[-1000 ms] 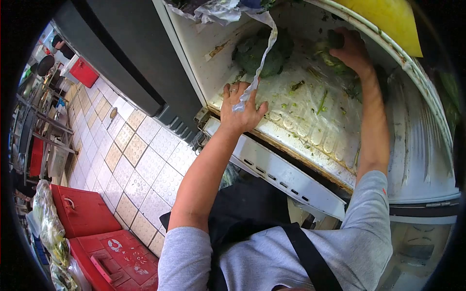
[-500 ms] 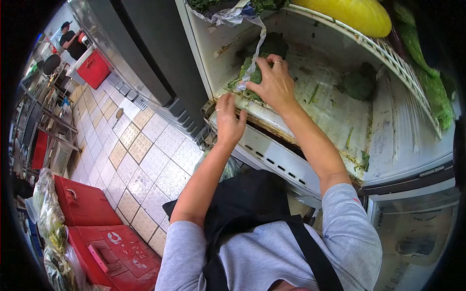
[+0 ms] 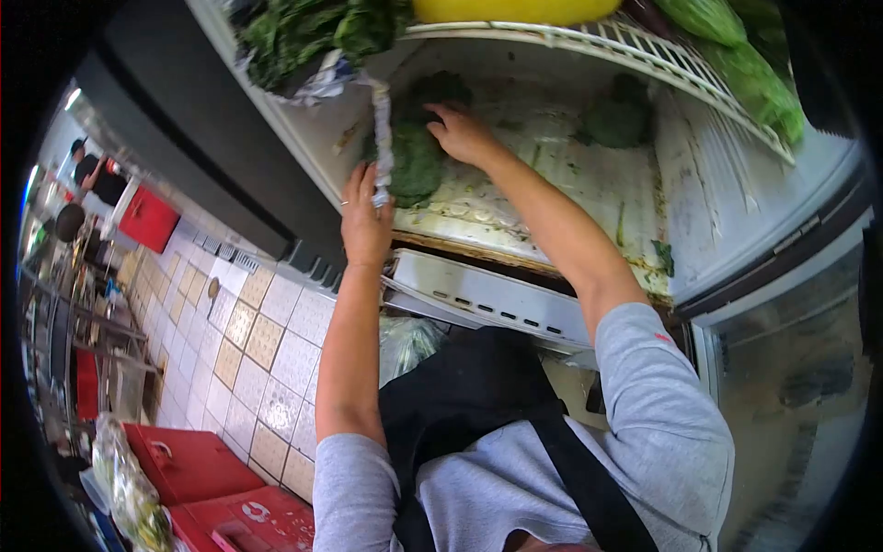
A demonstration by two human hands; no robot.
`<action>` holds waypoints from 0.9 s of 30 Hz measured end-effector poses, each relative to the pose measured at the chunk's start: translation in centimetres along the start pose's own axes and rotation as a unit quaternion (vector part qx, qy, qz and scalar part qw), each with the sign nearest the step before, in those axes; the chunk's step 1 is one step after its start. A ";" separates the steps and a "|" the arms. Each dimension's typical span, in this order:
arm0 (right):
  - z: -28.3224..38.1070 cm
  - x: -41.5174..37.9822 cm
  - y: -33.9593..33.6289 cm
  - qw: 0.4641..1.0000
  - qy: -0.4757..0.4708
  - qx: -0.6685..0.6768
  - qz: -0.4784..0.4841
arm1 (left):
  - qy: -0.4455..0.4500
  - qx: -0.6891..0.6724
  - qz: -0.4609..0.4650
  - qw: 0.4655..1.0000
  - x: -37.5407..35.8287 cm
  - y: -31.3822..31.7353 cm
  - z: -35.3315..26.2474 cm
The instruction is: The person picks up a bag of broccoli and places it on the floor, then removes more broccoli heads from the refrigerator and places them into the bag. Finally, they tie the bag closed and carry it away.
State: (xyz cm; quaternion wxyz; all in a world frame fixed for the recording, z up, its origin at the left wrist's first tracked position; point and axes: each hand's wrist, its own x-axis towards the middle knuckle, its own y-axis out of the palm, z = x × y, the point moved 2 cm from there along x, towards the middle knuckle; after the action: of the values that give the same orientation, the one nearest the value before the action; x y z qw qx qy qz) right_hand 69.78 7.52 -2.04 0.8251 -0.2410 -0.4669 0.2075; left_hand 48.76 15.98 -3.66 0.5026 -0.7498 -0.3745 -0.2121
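My left hand (image 3: 368, 221) is at the front left of the refrigerator's bottom, fingers stretched out beside a hanging strip of crumpled plastic (image 3: 383, 138) and the near head of broccoli (image 3: 418, 170). Whether it touches them is hard to tell. Deeper inside, my right hand (image 3: 464, 136) reaches over that head with fingers apart, close to a darker broccoli head (image 3: 441, 88) at the back left. Neither hand appears to hold anything. Another broccoli head (image 3: 618, 115) lies at the back right. The white refrigerator floor (image 3: 543, 198) is stained and strewn with green scraps.
Above is a white wire shelf (image 3: 552, 35) carrying a yellow melon-like item (image 3: 515, 9), leafy greens (image 3: 317, 41) and bagged green produce (image 3: 754, 83). The open door (image 3: 782, 386) stands right. Red coolers (image 3: 189, 460) are lower left; a person (image 3: 97, 175) stands far left.
My right hand has left the plastic strip and moved farther in, toward the back broccoli. My left hand has moved up beside the near broccoli head, which now shows more fully. The view has shifted.
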 end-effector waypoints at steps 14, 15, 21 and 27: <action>-15.8 -4.8 -16.7 0.800 0.152 -0.568 0.120 | 0.074 0.134 0.029 0.988 7.0 4.1 -1.3; -14.4 -3.9 -17.1 0.819 0.189 -0.534 0.089 | 0.071 0.134 0.034 0.988 6.7 4.3 -1.1; -11.1 -1.2 -14.1 0.855 -0.061 -0.488 -0.164 | 0.101 0.141 0.005 0.985 6.5 4.2 -1.0; -3.0 0.9 -7.7 0.979 -0.058 -0.188 0.056 | 0.083 0.131 0.014 0.988 6.5 4.0 -1.0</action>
State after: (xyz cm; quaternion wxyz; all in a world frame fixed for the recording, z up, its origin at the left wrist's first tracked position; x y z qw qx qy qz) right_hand 73.73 1.27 1.76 0.7236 -0.4054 -0.5305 0.1751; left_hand 56.07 16.48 -1.10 0.6286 -0.6626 -0.3455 -0.2156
